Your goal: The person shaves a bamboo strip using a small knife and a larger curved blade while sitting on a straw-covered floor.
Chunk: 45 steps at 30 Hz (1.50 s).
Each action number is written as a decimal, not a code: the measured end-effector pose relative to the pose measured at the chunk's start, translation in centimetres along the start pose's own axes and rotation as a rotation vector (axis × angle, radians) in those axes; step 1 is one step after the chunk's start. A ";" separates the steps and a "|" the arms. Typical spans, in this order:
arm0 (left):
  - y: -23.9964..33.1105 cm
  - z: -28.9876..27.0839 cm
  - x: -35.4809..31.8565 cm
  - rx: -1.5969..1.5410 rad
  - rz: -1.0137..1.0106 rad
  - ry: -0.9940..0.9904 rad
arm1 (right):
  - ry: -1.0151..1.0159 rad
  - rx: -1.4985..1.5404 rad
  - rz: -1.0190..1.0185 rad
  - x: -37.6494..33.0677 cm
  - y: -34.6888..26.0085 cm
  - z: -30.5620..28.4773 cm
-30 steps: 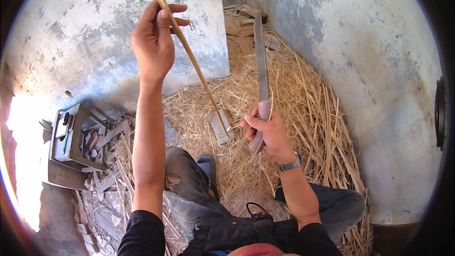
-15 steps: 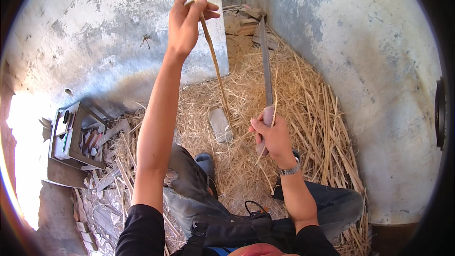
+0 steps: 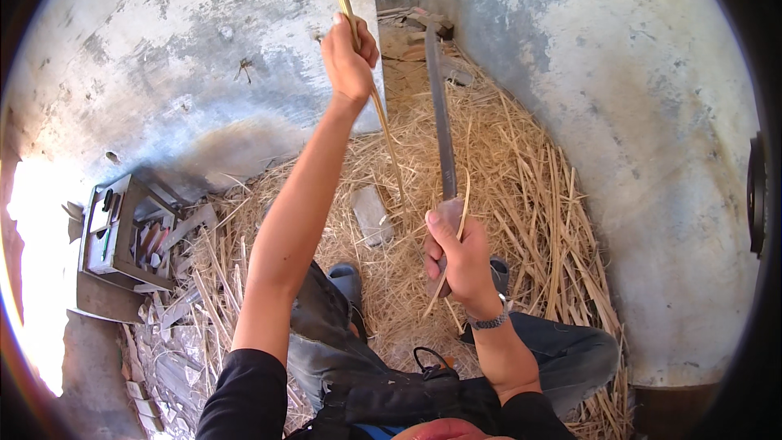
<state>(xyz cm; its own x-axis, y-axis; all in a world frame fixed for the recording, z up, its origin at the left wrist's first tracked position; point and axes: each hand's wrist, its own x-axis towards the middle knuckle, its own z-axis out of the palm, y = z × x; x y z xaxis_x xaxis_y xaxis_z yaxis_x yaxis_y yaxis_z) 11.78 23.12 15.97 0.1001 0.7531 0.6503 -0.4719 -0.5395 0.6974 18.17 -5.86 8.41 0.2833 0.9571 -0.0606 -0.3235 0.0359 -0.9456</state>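
My left hand (image 3: 349, 57) is raised far out in front and grips a long, thin yellow cane strip (image 3: 381, 106) that runs up out of the frame's top and down toward my right hand. My right hand (image 3: 456, 248) is closed on the handle of a long grey knife (image 3: 441, 114) whose blade points away from me. A short thin sliver of the strip curls up beside my right fingers. Both hands hang over a heap of straw-coloured shavings (image 3: 521, 187). I sit with my jeans-clad knees bent.
A small flat grey stone block (image 3: 372, 213) lies on the shavings. A grey metal tool tray (image 3: 114, 232) with small tools stands at the left. Worn concrete walls rise ahead and to the right, with scraps of wood (image 3: 423, 28) in the far corner.
My left hand has swung up and to the right, pulling the cane strip with it. My right hand with the knife has dropped slightly toward me.
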 end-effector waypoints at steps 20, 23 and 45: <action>4.6 4.8 7.4 -0.307 0.193 0.109 | -0.005 0.222 -0.190 -0.4 -6.0 1.3; 5.1 4.7 7.5 -0.036 0.142 0.071 | -0.165 0.091 0.436 -2.3 -2.2 -1.2; 4.1 3.8 8.0 -0.128 0.147 0.194 | -0.049 0.108 -0.194 -2.1 -5.2 -1.1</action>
<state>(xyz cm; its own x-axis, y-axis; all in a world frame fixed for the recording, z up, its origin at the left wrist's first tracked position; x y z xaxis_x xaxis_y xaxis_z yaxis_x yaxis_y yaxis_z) 13.96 25.48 25.13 -0.1417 0.7351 0.6629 -0.5767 -0.6056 0.5483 20.23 -8.33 13.10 0.3066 0.9419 0.1372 -0.3629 0.2490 -0.8980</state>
